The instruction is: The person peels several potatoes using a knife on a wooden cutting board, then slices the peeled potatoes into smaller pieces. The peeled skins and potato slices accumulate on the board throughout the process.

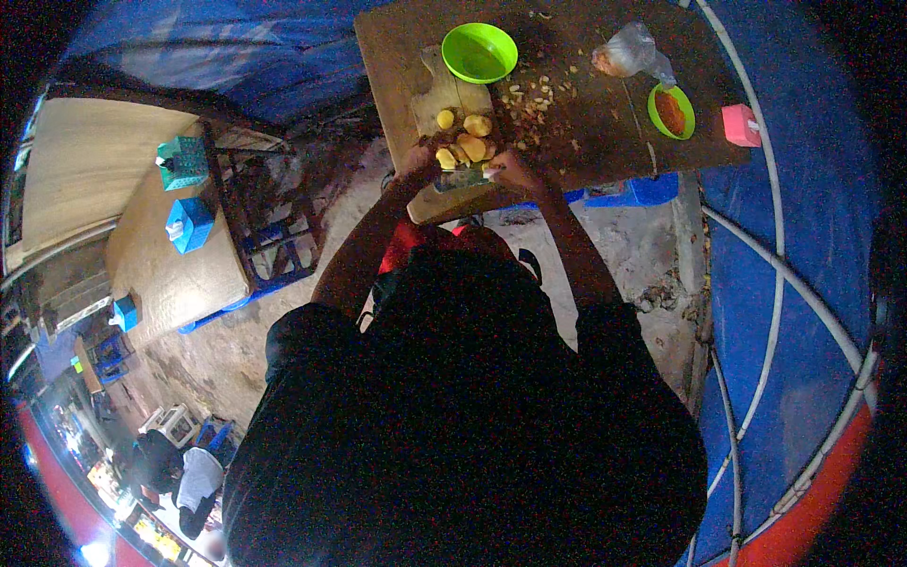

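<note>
Several yellow, potato-like pieces point(473, 147) lie on a worn wooden cutting board point(443, 96) at the near left of a brown table point(588, 152). At the left of the pieces is my left hand point(419, 161); whether its fingers hold anything is unclear. My right hand point(514, 172) is closed at their right on a small whitish thing, perhaps a handle. A dark, flat, shiny thing, possibly a blade, lies between the hands at the board's near end. Beyond the pieces stands a bright green bowl point(480, 54). Pale cloves or peeled bits point(531, 98) are scattered with brown skins to the right.
A clear plastic bag point(627, 51), a green bowl with orange-red content point(672, 113) and a pink tissue box point(741, 125) stand at the right. A second table point(177, 283) at left bears tissue boxes. Blue tarpaulin and pipes flank the right side; another person point(188, 478) is at lower left.
</note>
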A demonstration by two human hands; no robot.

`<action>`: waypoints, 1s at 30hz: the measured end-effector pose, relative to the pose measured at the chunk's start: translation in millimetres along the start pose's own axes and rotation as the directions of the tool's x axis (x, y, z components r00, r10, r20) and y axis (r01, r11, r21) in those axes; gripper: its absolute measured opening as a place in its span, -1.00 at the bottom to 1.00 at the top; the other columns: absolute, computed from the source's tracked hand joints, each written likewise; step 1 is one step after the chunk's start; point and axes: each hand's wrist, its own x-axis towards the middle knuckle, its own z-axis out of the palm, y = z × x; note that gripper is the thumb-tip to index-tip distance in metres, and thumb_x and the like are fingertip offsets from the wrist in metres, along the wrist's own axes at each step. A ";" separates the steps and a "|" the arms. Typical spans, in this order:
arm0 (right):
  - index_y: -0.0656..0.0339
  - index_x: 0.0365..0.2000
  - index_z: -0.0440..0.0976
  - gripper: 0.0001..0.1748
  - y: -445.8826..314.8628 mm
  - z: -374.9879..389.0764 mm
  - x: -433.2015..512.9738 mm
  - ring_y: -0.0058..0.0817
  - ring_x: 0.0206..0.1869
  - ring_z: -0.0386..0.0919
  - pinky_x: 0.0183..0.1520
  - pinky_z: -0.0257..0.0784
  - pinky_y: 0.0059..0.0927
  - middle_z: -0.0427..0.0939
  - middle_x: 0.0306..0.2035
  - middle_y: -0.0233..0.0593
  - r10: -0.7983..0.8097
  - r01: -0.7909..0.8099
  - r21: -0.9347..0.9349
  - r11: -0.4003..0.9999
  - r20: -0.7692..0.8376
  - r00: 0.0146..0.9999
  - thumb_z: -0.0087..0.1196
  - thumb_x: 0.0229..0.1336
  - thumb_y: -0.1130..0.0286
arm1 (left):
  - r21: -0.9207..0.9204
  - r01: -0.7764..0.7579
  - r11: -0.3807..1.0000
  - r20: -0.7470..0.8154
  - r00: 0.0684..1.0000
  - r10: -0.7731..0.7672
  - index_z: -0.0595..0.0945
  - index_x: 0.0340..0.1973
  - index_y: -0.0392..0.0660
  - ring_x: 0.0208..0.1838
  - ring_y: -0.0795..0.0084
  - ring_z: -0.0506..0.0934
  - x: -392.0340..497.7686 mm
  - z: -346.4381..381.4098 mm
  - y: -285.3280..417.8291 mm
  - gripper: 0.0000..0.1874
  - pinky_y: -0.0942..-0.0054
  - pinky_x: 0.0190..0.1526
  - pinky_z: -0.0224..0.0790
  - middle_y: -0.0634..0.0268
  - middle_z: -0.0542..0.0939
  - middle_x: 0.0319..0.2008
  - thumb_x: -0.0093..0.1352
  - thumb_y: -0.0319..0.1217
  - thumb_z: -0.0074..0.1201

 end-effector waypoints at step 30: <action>0.13 -0.35 0.62 -0.66 -71.0 3.0 -108.0 -0.36 -0.25 0.58 -0.15 0.44 -0.31 0.64 -0.36 -0.26 0.278 -0.240 0.269 0.933 -0.110 0.954 0.14 0.18 0.05 | 0.455 -0.213 0.865 0.263 0.960 0.098 0.20 0.25 -0.40 0.00 -0.15 0.49 -6.4 -9.0 20.6 -0.08 0.10 0.00 0.44 -0.21 0.43 0.01 0.03 -0.34 0.27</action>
